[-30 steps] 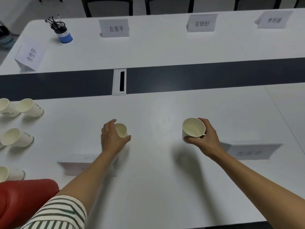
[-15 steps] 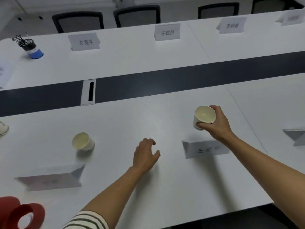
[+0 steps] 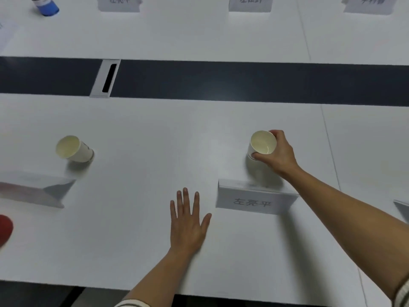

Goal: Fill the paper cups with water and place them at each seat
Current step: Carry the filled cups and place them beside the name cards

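Note:
My right hand (image 3: 277, 154) grips a white paper cup (image 3: 260, 144) that sits on the white table (image 3: 155, 134), just behind a folded name card (image 3: 254, 200). Whether the cup holds water I cannot tell. My left hand (image 3: 188, 224) lies flat on the table with fingers spread, holding nothing, left of that card. A second paper cup (image 3: 74, 148) stands alone at the left, behind another name card (image 3: 33, 188).
A dark strip (image 3: 243, 83) with a cable port (image 3: 105, 78) runs across the table's middle. Name cards (image 3: 250, 3) line the far side, with a blue pen holder (image 3: 46, 4) at top left. A red object (image 3: 4, 229) shows at the left edge.
My left hand let go of the left cup, moved right and now rests flat. My right hand carried its cup to the right and set it down behind the name card.

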### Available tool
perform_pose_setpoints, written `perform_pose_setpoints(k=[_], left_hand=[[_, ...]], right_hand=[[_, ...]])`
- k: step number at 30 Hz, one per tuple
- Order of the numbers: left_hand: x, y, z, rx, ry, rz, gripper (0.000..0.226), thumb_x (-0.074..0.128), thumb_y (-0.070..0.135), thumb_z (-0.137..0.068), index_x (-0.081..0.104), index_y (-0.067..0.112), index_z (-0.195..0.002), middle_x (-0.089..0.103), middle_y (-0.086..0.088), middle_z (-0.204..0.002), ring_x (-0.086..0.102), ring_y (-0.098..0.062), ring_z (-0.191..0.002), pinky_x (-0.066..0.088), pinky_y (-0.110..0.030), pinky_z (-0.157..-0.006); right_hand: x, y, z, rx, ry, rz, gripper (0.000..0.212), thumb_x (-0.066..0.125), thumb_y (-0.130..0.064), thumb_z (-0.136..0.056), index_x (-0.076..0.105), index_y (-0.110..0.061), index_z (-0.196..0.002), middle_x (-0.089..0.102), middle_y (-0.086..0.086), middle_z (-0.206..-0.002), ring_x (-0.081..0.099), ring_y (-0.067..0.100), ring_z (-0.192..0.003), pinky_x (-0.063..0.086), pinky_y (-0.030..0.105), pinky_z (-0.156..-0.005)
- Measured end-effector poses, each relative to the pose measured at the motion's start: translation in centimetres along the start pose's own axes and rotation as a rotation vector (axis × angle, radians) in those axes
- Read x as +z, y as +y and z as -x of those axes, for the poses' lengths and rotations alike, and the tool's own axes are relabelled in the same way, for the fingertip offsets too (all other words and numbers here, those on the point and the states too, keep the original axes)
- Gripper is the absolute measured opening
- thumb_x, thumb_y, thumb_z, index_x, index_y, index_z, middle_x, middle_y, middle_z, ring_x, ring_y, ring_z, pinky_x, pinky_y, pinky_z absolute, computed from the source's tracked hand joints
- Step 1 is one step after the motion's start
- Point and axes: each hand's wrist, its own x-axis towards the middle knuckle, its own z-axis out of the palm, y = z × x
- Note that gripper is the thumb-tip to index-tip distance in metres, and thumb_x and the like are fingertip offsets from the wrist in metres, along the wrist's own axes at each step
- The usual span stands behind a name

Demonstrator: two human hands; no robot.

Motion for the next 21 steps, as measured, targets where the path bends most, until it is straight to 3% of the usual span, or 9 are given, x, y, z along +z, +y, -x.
perform_pose_setpoints(k=[9, 13, 16, 18, 20, 21], left_hand=[[1.4, 0.0, -0.3, 0.000, 0.065, -0.029, 0.072, 0.015, 0.060, -0.099, 0.011, 0.018, -0.157, 0.001, -0.016, -0.164, -0.002, -0.032, -0.152, 0.010, -0.054, -0.119], [0.6, 0.1, 0.0, 0.005, -0.023, -0.018, 0.073, 0.016, 0.061, -0.100, 0.001, 0.019, -0.157, -0.009, -0.015, -0.164, -0.013, -0.030, -0.151, -0.002, -0.051, -0.120], [-1.8, -0.2, -0.3, 0.026, -0.161, -0.012, 0.071, 0.021, 0.055, -0.101, -0.011, 0.022, -0.156, -0.026, -0.011, -0.160, -0.026, -0.026, -0.148, -0.009, -0.047, -0.121], [-4.6, -0.3, 0.1, 0.014, -0.258, 0.013, 0.063, 0.032, 0.044, -0.102, 0.012, 0.018, -0.156, -0.006, -0.013, -0.164, -0.003, -0.029, -0.152, 0.010, -0.045, -0.122], [-7.4, -0.6, 1.5, -0.015, -0.279, 0.078, 0.046, 0.038, 0.037, -0.102, 0.039, 0.016, -0.143, 0.034, -0.012, -0.154, 0.036, -0.030, -0.138, 0.033, -0.041, -0.108], [-8.4, -0.9, 2.6, -0.031, -0.254, 0.111, 0.044, 0.039, 0.036, -0.102, 0.043, 0.017, -0.141, 0.045, -0.009, -0.145, 0.046, -0.028, -0.129, 0.038, -0.038, -0.102]], right_hand=[[0.3, 2.9, -1.3, -0.037, -0.079, 0.052, 0.082, 0.086, -0.021, -0.070, 0.038, -0.024, -0.136, 0.051, -0.008, -0.122, 0.053, 0.021, -0.111, 0.042, 0.031, -0.087], [-1.1, 2.3, -0.5, -0.080, -0.071, 0.171, 0.096, 0.087, -0.037, -0.067, 0.031, -0.031, -0.145, 0.042, -0.003, -0.144, 0.047, 0.019, -0.126, 0.044, 0.041, -0.097], [-2.1, 0.6, 0.8, -0.139, -0.008, 0.312, 0.090, 0.082, -0.046, -0.072, 0.032, -0.030, -0.145, 0.041, 0.000, -0.147, 0.044, 0.022, -0.131, 0.044, 0.046, -0.098], [-2.2, -1.0, 2.4, -0.206, 0.028, 0.378, 0.077, 0.075, -0.043, -0.081, 0.036, -0.026, -0.144, 0.043, 0.002, -0.146, 0.047, 0.026, -0.129, 0.046, 0.047, -0.097], [-1.9, -2.8, 4.1, -0.262, 0.029, 0.416, 0.060, 0.069, -0.039, -0.088, 0.043, -0.023, -0.140, 0.051, 0.003, -0.140, 0.053, 0.026, -0.121, 0.049, 0.046, -0.095], [-1.5, -3.7, 5.2, -0.292, 0.016, 0.431, 0.052, 0.065, -0.037, -0.090, 0.048, -0.022, -0.136, 0.056, 0.003, -0.134, 0.056, 0.025, -0.116, 0.050, 0.044, -0.093]])
